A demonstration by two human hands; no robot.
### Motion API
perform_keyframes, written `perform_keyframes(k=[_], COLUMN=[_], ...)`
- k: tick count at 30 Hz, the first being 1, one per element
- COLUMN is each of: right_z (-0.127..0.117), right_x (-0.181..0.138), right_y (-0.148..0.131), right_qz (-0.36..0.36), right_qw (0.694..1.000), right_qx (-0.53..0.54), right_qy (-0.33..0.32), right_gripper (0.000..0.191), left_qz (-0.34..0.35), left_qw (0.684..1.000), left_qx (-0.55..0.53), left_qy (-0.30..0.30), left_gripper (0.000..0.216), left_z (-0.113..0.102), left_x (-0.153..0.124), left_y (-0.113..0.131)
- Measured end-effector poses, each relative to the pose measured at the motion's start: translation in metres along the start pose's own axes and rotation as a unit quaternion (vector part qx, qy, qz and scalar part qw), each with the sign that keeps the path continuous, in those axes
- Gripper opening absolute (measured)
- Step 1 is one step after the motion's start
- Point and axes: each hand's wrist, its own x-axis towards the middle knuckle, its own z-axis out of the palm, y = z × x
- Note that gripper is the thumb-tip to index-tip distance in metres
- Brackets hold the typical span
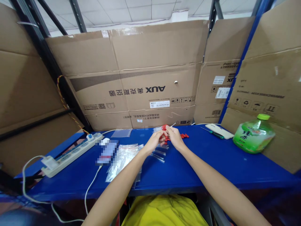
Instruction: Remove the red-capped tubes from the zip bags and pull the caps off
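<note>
My left hand (153,142) and my right hand (175,137) meet over the middle of the blue table. The left one has its fingers curled around a small red-ended piece (161,136). The right one is closed in a pinch, and a thin rod (173,124) pokes out past its fingertips; most of what it holds is hidden. Several thin pieces with red ends (164,127) lie just behind the hands, and more red pieces (184,136) are to the right. Below the left hand are several slim clear tubes (158,156).
Clear plastic bags (123,160) lie left of my hands. A phone (107,153), partly blurred, and a white power strip (72,155) with cables are farther left. At right are a green-handled screwdriver (215,134), a white case (219,130) and a green bottle (254,135). Cardboard walls (150,59) surround the table.
</note>
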Motion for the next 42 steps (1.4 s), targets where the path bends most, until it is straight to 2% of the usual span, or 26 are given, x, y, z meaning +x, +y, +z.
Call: perform_keyframes(k=[4,8,10,13,17,24,35,39,42], right_z=[-0.001,-0.001,-0.002,-0.002,0.001,0.002,0.006,0.010,0.011], right_x=[-0.003,-0.005,-0.004,-0.004,-0.005,-0.006,-0.008,-0.008,-0.008], right_y=[-0.004,-0.005,-0.004,-0.002,0.000,-0.001,0.001,0.001,0.000], right_qz=[-0.031,-0.050,-0.051,-0.054,-0.070,-0.070,-0.070,-0.063,-0.049], right_qw=[0.999,0.995,0.991,0.985,0.984,0.987,0.991,0.993,0.996], right_qx=[-0.030,-0.078,-0.113,-0.163,-0.164,-0.148,-0.113,-0.095,-0.075], right_qy=[0.002,0.026,0.040,0.034,0.008,-0.004,-0.010,-0.019,-0.002], right_gripper=[0.058,0.054,0.053,0.054,0.054,0.052,0.051,0.049,0.049], left_qz=[-0.017,0.029,0.064,0.113,0.140,0.091,0.109,0.097,0.081], left_qw=[1.000,0.995,0.982,0.947,0.920,0.928,0.934,0.940,0.951], left_qx=[0.005,0.079,0.155,0.274,0.341,0.355,0.333,0.317,0.282], left_qy=[0.003,0.045,0.083,0.126,0.130,0.068,0.070,0.080,0.098], left_gripper=[0.042,0.033,0.025,0.017,0.015,0.023,0.018,0.020,0.018], left_z=[-0.003,-0.007,-0.008,-0.009,-0.009,-0.010,-0.008,-0.009,-0.009], left_x=[-0.002,0.001,0.001,0.000,-0.002,-0.001,0.001,0.001,0.001], left_y=[0.003,-0.001,-0.003,-0.004,-0.003,-0.006,-0.001,-0.003,-0.006])
